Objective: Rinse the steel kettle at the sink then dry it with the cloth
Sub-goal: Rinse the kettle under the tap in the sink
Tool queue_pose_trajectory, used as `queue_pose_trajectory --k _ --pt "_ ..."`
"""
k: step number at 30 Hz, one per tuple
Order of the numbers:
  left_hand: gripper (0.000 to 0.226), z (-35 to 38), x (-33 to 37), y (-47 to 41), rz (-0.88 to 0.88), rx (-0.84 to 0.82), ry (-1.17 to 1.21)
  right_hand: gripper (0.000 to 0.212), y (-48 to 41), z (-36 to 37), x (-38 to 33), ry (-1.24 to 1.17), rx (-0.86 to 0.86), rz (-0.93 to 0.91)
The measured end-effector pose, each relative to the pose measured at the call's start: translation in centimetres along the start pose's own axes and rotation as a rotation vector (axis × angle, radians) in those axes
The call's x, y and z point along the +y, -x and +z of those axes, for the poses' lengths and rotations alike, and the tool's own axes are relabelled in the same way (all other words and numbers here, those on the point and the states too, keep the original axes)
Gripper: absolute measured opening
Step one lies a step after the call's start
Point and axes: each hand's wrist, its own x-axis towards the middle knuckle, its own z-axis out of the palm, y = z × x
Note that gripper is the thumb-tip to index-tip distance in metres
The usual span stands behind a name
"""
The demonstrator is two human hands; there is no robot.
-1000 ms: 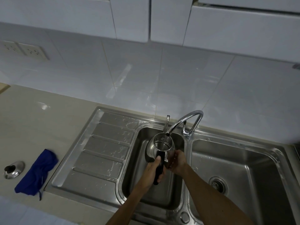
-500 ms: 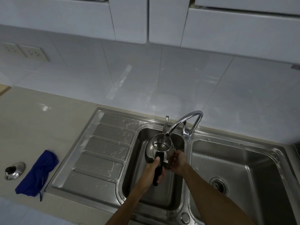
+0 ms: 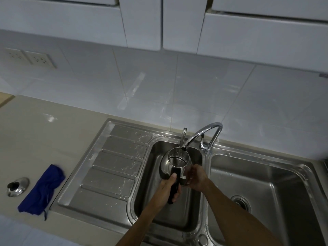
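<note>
left hand (image 3: 167,188) grips the kettle (image 3: 174,162) handle under the tap (image 3: 204,134); right hand (image 3: 196,176) cups its side.

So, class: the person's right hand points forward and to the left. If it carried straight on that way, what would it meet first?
The right hand already rests against the side of the steel kettle, so the kettle's body is first in its line. The left hand grips the black handle just beside it. Depth is hard to judge here.

Kettle (image 3: 175,162) over sink (image 3: 177,219), cloth (image 3: 42,190) left.
</note>
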Motion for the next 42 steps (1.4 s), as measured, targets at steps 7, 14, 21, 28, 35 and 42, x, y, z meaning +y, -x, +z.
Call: queue_pose_trajectory --k 7,14,21,28,35,42 --pt "0.06 0.2 -0.1 -0.5 0.003 0.02 0.015 0.034 0.1 -0.1 -0.3 0.004 0.019 0.012" --pt "0.06 0.3 0.0 -0.9 0.008 0.031 0.027 0.034 0.0 0.3 -0.4 0.033 0.062 0.002" --pt "0.061 0.4 0.2 -1.0 0.008 0.015 0.02 0.031 0.6 0.6 -0.7 0.038 0.101 0.001" --pt "0.064 0.4 0.1 -1.1 0.012 0.0 0.001 0.031 1.0 0.5 -1.0 0.052 0.089 0.002" --pt "0.064 0.5 0.1 -1.1 0.013 0.005 -0.013 0.037 1.3 0.7 -1.0 0.037 0.063 0.022" --pt "0.065 0.5 0.2 -0.8 0.021 0.009 0.002 0.037 1.7 0.9 -0.9 0.031 0.048 0.022"
